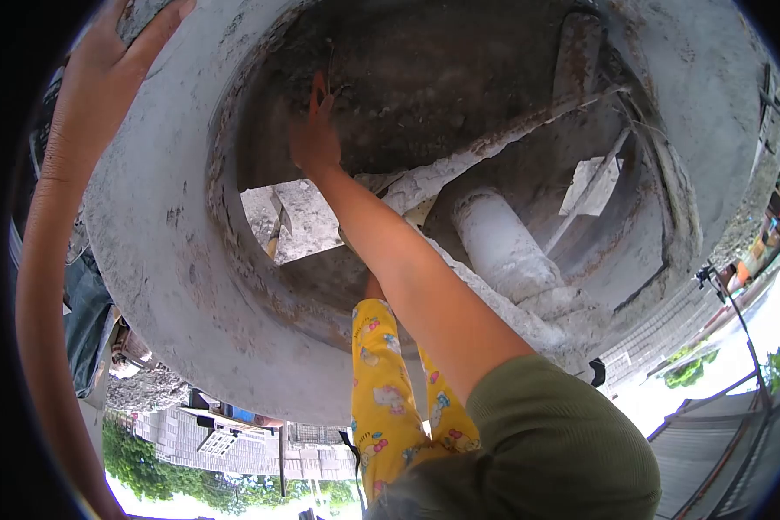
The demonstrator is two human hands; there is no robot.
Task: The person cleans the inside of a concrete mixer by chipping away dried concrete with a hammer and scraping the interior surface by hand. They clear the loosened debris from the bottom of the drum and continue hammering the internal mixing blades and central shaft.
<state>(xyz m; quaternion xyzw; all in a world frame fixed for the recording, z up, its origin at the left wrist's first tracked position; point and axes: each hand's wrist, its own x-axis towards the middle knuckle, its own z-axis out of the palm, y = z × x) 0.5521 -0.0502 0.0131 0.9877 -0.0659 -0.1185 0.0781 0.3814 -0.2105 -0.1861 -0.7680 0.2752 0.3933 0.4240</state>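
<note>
A large round drum (160, 234), grey and crusted with cement like a mixer drum, fills the view. My left hand (104, 56) is at its upper left edge, thumb and fingers around a rough grey part that looks like the rim. My right hand (316, 143) reaches inside, near the dark inner wall (425, 87). Its index finger and thumb stretch upward; the other fingers are blurred, and no held thing shows. A cement-coated bar (459, 165) crosses the drum to the right of this hand. Below the bar sits a thick pale cylinder (498, 238).
Bright openings in the drum show gravelly ground (299, 217) at left and a pale patch (591, 186) at right. A thin rod (585, 195) slants across the right side. Yellow patterned trousers (386, 394) show below. Brickwork (169, 438) and trees appear upside down outside.
</note>
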